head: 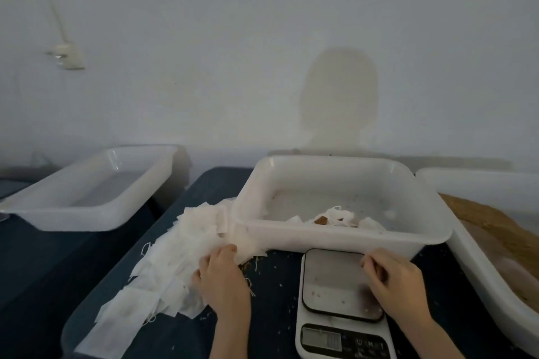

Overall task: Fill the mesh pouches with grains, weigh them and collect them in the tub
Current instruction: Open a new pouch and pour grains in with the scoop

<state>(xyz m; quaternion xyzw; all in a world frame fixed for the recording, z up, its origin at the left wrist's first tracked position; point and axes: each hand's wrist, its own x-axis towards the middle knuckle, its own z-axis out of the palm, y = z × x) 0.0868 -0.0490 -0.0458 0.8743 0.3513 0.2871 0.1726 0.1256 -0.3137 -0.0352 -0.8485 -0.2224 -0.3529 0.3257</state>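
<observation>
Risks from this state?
1. Left hand on the loose pouch pile may pick up several at once.
2. Grains scattered on the scale pan could skew the weight.
3. Right hand lies over the pan's edge; pressing would disturb the reading.

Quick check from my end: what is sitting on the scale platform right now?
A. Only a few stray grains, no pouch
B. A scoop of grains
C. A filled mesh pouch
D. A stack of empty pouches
A: the scale platform is bare apart from scattered specks of grain; the right hand hovers at its edge, while the left hand rests on the pile of empty pouches beside it.
</observation>
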